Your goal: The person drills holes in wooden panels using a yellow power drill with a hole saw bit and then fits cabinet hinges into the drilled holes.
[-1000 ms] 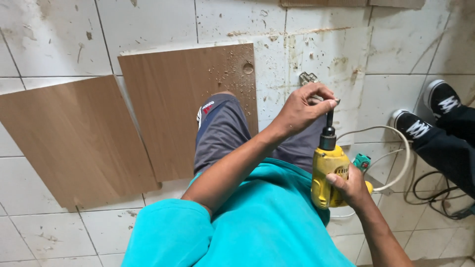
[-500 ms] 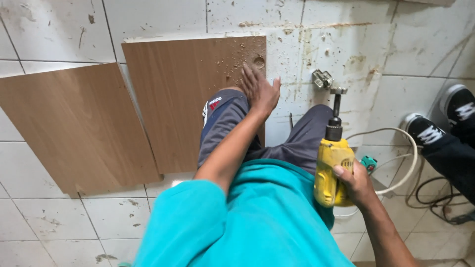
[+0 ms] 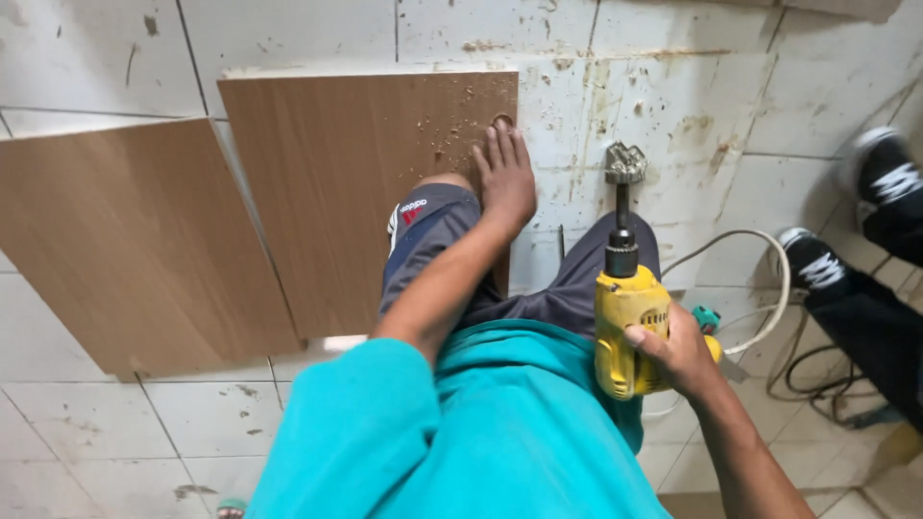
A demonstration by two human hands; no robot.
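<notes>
The right hand (image 3: 678, 354) is closed around the handle of the yellow drill (image 3: 625, 327), gripping it nearest the body, beside the right thigh. The drill points away from the wearer; its black chuck (image 3: 621, 258) holds a shaft ending in a round cutter bit (image 3: 625, 163), which sits over the bare tiled floor (image 3: 673, 106), just right of the near board. A white cord (image 3: 769, 288) loops from the drill across the floor toward the right edge of view, near a tangle of dark cable (image 3: 817, 370). The left hand (image 3: 505, 178) lies open and flat, fingers extended, pressing on the far right corner of the near board (image 3: 356, 183), its fingertips just beside a round recess (image 3: 503, 121) cut into that corner. Sawdust and chips are scattered on the board around the recess and on the floor next to it. The left knee rests on the near edge of this board. A second board (image 3: 135, 240) lies to the left, its right edge touching or slightly overlapping the first; which one is on top cannot be told. At the right edge of view, another person's black shoes (image 3: 817, 264) with white markings stand on the floor, well apart from both hands.
</notes>
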